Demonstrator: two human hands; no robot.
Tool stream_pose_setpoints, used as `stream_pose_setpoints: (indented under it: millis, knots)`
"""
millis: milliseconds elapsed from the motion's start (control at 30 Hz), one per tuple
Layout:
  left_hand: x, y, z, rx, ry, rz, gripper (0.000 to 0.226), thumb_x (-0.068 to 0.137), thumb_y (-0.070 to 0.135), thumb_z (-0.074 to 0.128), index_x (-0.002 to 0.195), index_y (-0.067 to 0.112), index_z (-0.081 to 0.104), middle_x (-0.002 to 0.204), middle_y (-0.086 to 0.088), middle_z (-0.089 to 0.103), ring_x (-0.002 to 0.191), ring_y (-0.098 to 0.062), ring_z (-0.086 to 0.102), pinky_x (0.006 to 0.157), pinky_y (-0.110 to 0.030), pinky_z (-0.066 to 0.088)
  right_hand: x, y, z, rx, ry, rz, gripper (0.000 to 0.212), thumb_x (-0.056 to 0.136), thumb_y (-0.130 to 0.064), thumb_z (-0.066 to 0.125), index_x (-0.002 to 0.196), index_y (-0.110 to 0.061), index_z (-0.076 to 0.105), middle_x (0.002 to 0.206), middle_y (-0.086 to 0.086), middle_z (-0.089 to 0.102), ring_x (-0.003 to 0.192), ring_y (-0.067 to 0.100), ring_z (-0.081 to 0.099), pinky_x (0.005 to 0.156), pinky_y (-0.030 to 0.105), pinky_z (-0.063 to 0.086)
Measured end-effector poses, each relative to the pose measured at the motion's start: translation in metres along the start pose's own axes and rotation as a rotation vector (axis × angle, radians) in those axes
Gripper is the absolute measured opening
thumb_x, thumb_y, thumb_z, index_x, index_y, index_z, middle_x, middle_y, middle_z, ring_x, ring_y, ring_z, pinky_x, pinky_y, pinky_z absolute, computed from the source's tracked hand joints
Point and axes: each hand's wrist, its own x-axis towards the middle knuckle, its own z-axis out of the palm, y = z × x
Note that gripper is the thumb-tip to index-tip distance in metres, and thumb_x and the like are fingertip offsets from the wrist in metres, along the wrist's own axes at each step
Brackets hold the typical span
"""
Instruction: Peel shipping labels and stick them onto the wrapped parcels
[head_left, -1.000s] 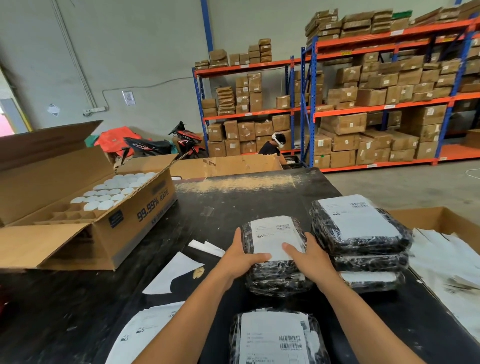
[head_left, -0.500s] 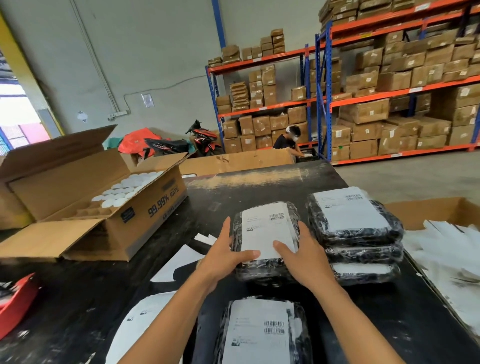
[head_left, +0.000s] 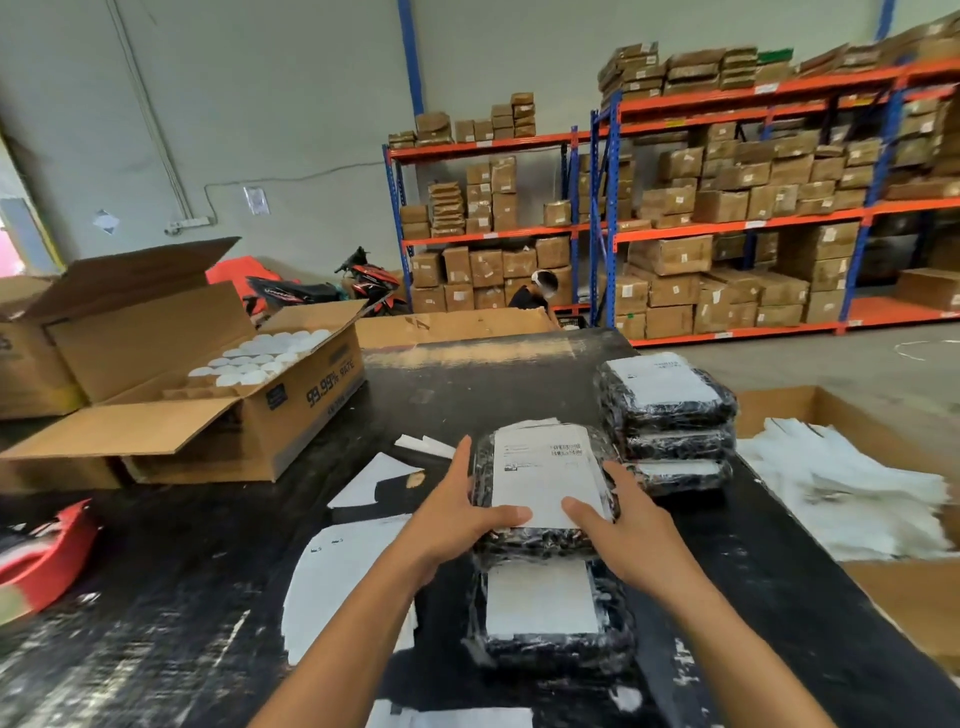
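Observation:
A black wrapped parcel (head_left: 543, 535) with a white shipping label (head_left: 545, 475) on top is held up between both hands above the black table (head_left: 218, 587). My left hand (head_left: 457, 512) grips its left side, thumb lying on the label's near edge. My right hand (head_left: 623, 525) grips the right side, thumb also on the label. Directly below and nearer lies another labelled parcel (head_left: 550, 613). A stack of three labelled parcels (head_left: 670, 421) stands to the right.
Label backing sheets (head_left: 343, 577) lie on the table left of my arms. An open carton of white-capped items (head_left: 218, 395) sits far left. A cardboard box of discarded white backing paper (head_left: 852, 488) stands at right. A red object (head_left: 47, 556) lies at the left edge.
Both hands have lifted the labelled parcel and brought it nearer, so it now hangs over the closer parcel. The head camera has shifted.

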Motion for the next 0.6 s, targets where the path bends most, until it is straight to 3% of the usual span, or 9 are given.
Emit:
stream_pose_setpoints:
  millis: [67,133,167,300,367,433,533,600]
  knots:
    - [-0.014,-0.011,0.001,-0.014,-0.017,-0.001,0.118,0.064,0.041,0.085,0.149,0.04,0.003,0.136,0.023,0.049,0.122,0.0,0.048,0.096,-0.022,0.037,-0.015,-0.001,0.003,-0.025,-0.016,0.017,0.064,0.088,-0.041,0.059,0.144,-0.033,0.028,0.12,-0.015,0.051,0.095,0.001,0.042,0.081,0.021,0.034]
    - [-0.025,-0.024,0.004,-0.028,-0.05,0.008,0.1,0.064,0.039,0.084,0.136,0.048,0.016,0.101,0.047,0.056,0.096,0.021,0.054,0.076,-0.003,0.04,-0.027,0.001,0.005,-0.05,-0.013,0.043,0.067,0.087,-0.042,0.06,0.144,-0.033,0.027,0.128,-0.011,0.053,0.096,0.002,0.042,0.08,0.022,0.034]
    - [-0.027,-0.029,0.006,-0.036,-0.055,0.016,0.098,0.065,0.037,0.084,0.132,0.051,0.015,0.09,0.05,0.056,0.089,0.025,0.054,0.069,-0.001,0.041,-0.03,0.004,0.006,-0.064,-0.014,0.059,0.068,0.087,-0.043,0.06,0.145,-0.032,0.026,0.131,-0.009,0.053,0.096,0.004,0.043,0.079,0.023,0.034]
    - [-0.045,-0.039,0.014,-0.105,-0.051,-0.014,0.108,0.068,0.035,0.083,0.148,0.037,0.01,0.114,0.036,0.051,0.094,0.015,0.055,0.079,-0.008,0.041,-0.049,0.018,0.018,-0.066,0.01,0.129,0.07,0.086,-0.05,0.057,0.146,-0.031,0.025,0.137,-0.004,0.052,0.113,0.016,0.05,0.082,0.025,0.034]
    - [-0.048,-0.042,0.014,-0.111,-0.055,-0.009,0.096,0.071,0.031,0.083,0.143,0.036,0.019,0.094,0.044,0.054,0.082,0.024,0.056,0.064,0.0,0.043,-0.056,0.021,0.022,-0.04,0.029,0.14,0.072,0.085,-0.054,0.055,0.146,-0.033,0.024,0.138,-0.004,0.051,0.12,0.018,0.049,0.084,0.027,0.034]
    - [-0.047,-0.043,0.015,-0.126,-0.065,-0.024,0.093,0.071,0.029,0.082,0.142,0.033,0.022,0.085,0.044,0.056,0.079,0.023,0.058,0.06,-0.001,0.044,-0.056,0.022,0.023,-0.033,0.027,0.152,0.074,0.085,-0.057,0.055,0.147,-0.033,0.022,0.142,-0.004,0.049,0.127,0.022,0.046,0.087,0.029,0.035]
    - [-0.052,-0.038,0.015,-0.138,-0.086,-0.064,0.109,0.071,0.037,0.081,0.151,0.029,0.007,0.124,0.026,0.053,0.109,0.0,0.058,0.09,-0.022,0.048,-0.059,0.022,0.02,-0.055,0.017,0.166,0.076,0.084,-0.059,0.053,0.148,-0.032,0.021,0.144,-0.001,0.046,0.131,0.026,0.043,0.096,0.035,0.035]
    - [-0.056,-0.034,0.013,-0.088,-0.082,-0.09,0.117,0.071,0.042,0.08,0.152,0.026,-0.004,0.15,0.009,0.037,0.129,-0.015,0.045,0.106,-0.039,0.039,-0.062,0.019,0.02,-0.115,0.017,0.153,0.075,0.086,-0.058,0.052,0.148,-0.028,0.022,0.144,0.001,0.046,0.13,0.026,0.043,0.097,0.036,0.036]
